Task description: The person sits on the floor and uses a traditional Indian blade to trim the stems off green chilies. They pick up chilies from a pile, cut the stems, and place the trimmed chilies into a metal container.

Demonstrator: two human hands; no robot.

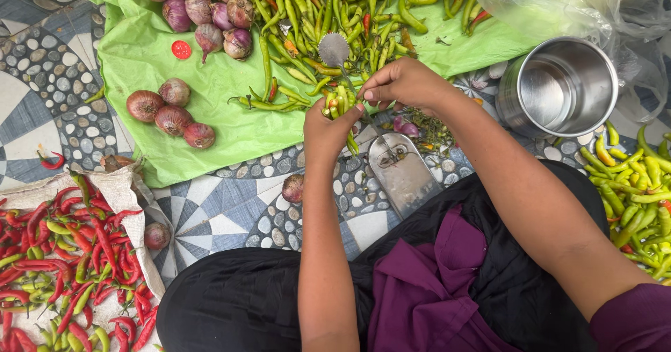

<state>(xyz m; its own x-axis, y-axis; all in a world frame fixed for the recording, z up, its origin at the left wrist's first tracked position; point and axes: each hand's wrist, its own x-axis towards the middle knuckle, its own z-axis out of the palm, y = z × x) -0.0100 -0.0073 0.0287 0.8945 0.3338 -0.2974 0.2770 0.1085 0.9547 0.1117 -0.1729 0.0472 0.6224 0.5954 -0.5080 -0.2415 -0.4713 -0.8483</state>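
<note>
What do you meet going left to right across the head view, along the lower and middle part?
Red and green chillies on the sack → lone onion → left hand → right hand → steel pot → green chilli pile.

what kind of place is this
Likely a home floor or courtyard set up for food prep. The person sits on a patterned tile floor, with green chillies and onions heaped on a green sheet, and a steel pot nearby.
</note>
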